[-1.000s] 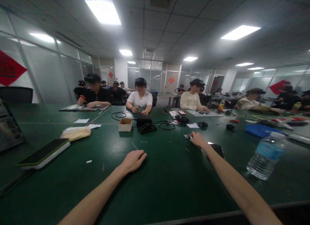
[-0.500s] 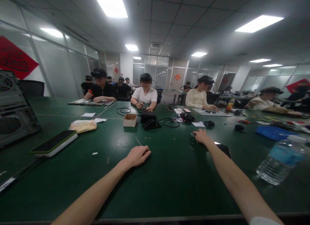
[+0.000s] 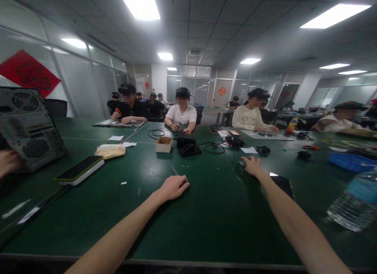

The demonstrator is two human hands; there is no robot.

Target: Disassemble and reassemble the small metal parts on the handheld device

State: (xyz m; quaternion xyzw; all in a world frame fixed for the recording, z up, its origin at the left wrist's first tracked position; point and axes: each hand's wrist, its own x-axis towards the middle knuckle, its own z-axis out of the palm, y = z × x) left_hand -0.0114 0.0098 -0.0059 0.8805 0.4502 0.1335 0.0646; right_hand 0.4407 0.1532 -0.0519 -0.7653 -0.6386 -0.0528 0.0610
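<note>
My left hand [image 3: 174, 187] rests on the green table [image 3: 212, 223] with its fingers curled under. Whatever may lie beneath those fingers is hidden. Farther forward and to the right, my right hand [image 3: 252, 166] reaches out with its fingers closed at a small grey object [image 3: 242, 163] on the tabletop, whose kind I cannot make out. Beside my right forearm lies a dark phone-like slab [image 3: 283, 184], partly covered by the arm.
At left stand a computer case [image 3: 32, 128], with another person's hand [image 3: 8, 162] beside it, and a phone [image 3: 79, 168] on a white block. A small box [image 3: 163, 144] and black device [image 3: 186, 142] lie ahead. A water bottle [image 3: 355, 201] and blue tray [image 3: 352, 162] are right.
My view has turned slightly left, so the scene sits farther right. Another person's hand has come into view beside the computer case. My own hands stay nearly where they were on the table.
</note>
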